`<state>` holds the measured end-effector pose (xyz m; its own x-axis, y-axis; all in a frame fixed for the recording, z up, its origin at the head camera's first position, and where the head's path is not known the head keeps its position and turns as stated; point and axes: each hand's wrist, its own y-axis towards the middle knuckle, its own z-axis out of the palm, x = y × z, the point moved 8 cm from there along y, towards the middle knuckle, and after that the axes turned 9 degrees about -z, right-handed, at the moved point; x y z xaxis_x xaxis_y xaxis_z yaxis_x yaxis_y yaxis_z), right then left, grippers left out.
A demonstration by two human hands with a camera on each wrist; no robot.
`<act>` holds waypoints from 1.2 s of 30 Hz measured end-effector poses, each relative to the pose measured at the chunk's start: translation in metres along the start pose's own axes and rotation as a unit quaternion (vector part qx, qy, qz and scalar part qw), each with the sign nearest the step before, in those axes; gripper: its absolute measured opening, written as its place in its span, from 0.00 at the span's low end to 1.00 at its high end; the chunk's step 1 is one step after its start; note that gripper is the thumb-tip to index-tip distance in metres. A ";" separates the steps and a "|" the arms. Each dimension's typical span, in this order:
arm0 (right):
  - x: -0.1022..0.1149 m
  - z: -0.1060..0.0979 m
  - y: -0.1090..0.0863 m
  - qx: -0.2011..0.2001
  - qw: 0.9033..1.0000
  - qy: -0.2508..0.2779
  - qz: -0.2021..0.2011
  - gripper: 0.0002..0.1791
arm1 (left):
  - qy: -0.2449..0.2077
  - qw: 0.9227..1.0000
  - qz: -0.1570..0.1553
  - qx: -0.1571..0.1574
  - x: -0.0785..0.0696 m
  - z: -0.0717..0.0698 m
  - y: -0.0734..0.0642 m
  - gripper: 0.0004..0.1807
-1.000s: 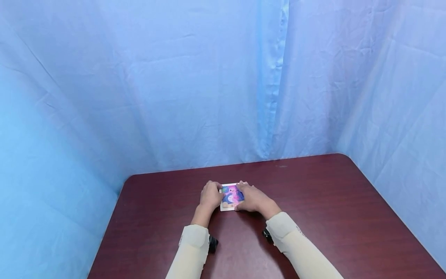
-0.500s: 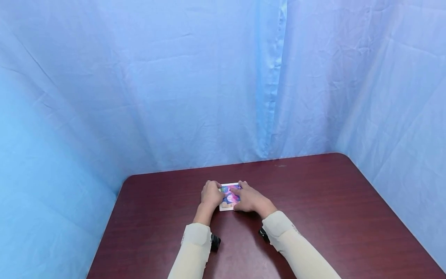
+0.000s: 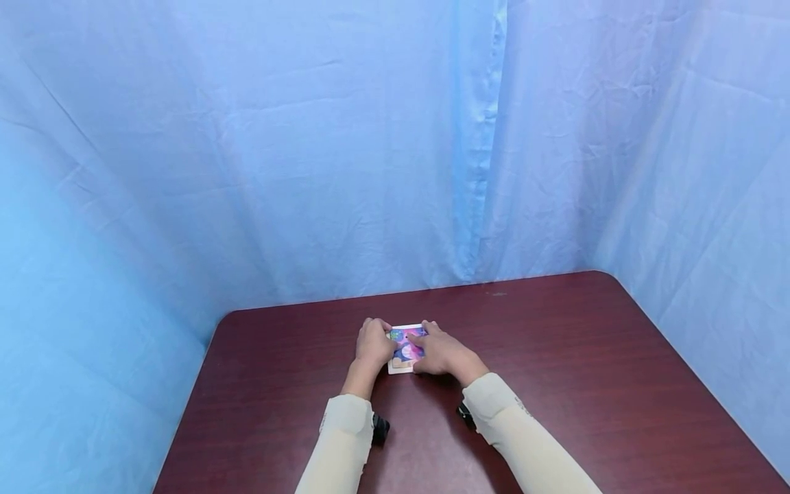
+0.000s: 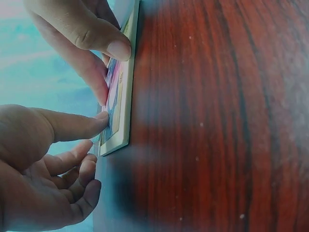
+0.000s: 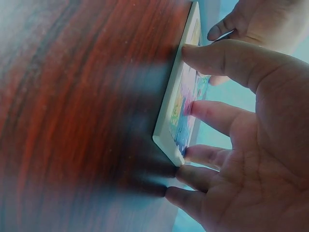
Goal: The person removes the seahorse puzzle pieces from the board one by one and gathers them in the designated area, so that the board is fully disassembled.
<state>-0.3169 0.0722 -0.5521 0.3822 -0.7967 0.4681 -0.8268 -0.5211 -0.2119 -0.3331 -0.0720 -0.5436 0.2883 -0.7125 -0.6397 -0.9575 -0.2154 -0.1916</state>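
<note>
Room over table [image 3: 586, 363] either side, fingers [image 5: 217, 115] crowding picture board [image 3: 407, 351] (both edges), curtain [image 3: 308, 137] behind.

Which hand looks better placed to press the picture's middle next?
Probably the right hand: its forefinger touches the picture near the middle, while the left hand sits at the picture's left edge.

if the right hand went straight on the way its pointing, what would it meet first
Most likely the left hand, at the opposite edge of the picture board, which the right hand touches; depth in the head view leaves some doubt.
</note>
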 end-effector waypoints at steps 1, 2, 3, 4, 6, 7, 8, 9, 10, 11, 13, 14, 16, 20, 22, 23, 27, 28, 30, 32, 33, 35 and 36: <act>0.000 0.000 0.000 0.000 1.000 0.000 0.000 0.41 | -0.002 1.000 0.000 -0.001 0.000 0.000 0.000 0.16; 0.000 -0.001 0.000 0.000 1.000 0.001 -0.001 0.41 | -0.004 1.000 0.000 -0.002 0.000 0.000 -0.001 0.15; 0.000 -0.001 0.000 -0.001 1.000 0.001 0.000 0.41 | -0.009 1.000 -0.002 -0.002 0.000 0.000 -0.001 0.14; 0.000 -0.001 0.000 -0.001 1.000 0.001 0.000 0.41 | -0.013 1.000 -0.005 -0.003 0.001 -0.001 -0.001 0.13; 0.000 -0.001 0.000 -0.002 1.000 0.003 0.000 0.41 | -0.019 1.000 -0.008 -0.005 0.001 -0.001 0.000 0.11; 0.000 -0.001 0.000 -0.002 1.000 0.005 0.000 0.41 | -0.022 1.000 -0.009 -0.007 0.001 -0.002 0.000 0.10; -0.001 -0.001 0.000 -0.003 1.000 0.005 0.001 0.41 | -0.023 1.000 -0.009 -0.010 0.001 -0.003 0.000 0.09; -0.001 -0.001 0.000 -0.002 1.000 0.006 0.002 0.41 | -0.026 1.000 -0.009 -0.015 0.001 -0.004 0.001 0.07; -0.001 -0.001 -0.001 -0.002 1.000 0.008 0.003 0.41 | -0.027 0.999 -0.007 -0.018 0.001 -0.005 0.001 0.06; -0.001 -0.001 -0.001 -0.002 1.000 0.009 0.004 0.41 | -0.030 0.999 -0.004 -0.020 0.001 -0.005 0.001 0.06; -0.001 -0.001 -0.001 0.000 1.000 0.009 0.005 0.41 | -0.039 0.999 -0.003 -0.017 0.000 -0.006 0.002 0.05; -0.001 -0.001 -0.001 0.000 1.000 0.010 0.006 0.41 | -0.044 0.999 -0.003 -0.013 0.000 -0.006 0.002 0.06; -0.002 -0.001 -0.002 0.000 1.000 0.012 0.009 0.41 | -0.049 0.999 -0.003 -0.005 0.000 -0.006 0.003 0.06; -0.002 0.000 -0.002 -0.001 1.000 0.021 0.013 0.40 | -0.034 0.999 -0.004 -0.004 0.002 -0.007 0.005 0.06; -0.002 0.001 -0.002 0.000 1.000 0.024 0.016 0.40 | -0.027 1.000 -0.005 -0.009 0.004 -0.010 0.006 0.06; -0.002 0.001 -0.002 -0.001 1.000 0.026 0.016 0.40 | -0.025 1.000 -0.006 -0.011 0.005 -0.011 0.006 0.06; -0.003 0.001 -0.002 -0.004 1.000 0.025 0.019 0.40 | -0.025 1.000 -0.006 -0.016 0.010 -0.018 0.007 0.06; -0.003 0.001 -0.002 -0.005 1.000 0.023 0.019 0.41 | -0.025 1.000 -0.006 -0.017 0.011 -0.021 0.007 0.06; -0.004 0.000 -0.002 -0.007 1.000 0.022 0.019 0.42 | -0.023 1.000 -0.008 -0.020 0.015 -0.026 0.008 0.06; -0.004 0.000 -0.002 -0.008 1.000 0.022 0.020 0.42 | -0.022 0.999 -0.014 -0.023 0.019 -0.031 0.008 0.06; -0.004 0.000 -0.002 -0.007 1.000 0.022 0.020 0.42 | -0.020 0.999 -0.017 -0.025 0.021 -0.034 0.008 0.06; -0.004 -0.001 -0.002 -0.008 0.999 0.023 0.021 0.43 | -0.019 0.999 -0.024 -0.029 0.026 -0.040 0.008 0.05; -0.004 -0.001 -0.003 -0.008 0.999 0.024 0.022 0.43 | -0.017 0.999 -0.027 -0.030 0.028 -0.042 0.008 0.05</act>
<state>-0.3164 0.0768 -0.5525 0.3257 -0.8026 0.4998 -0.8486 -0.4813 -0.2198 -0.3324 -0.1222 -0.5318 0.3382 -0.6755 -0.6552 -0.9386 -0.2927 -0.1828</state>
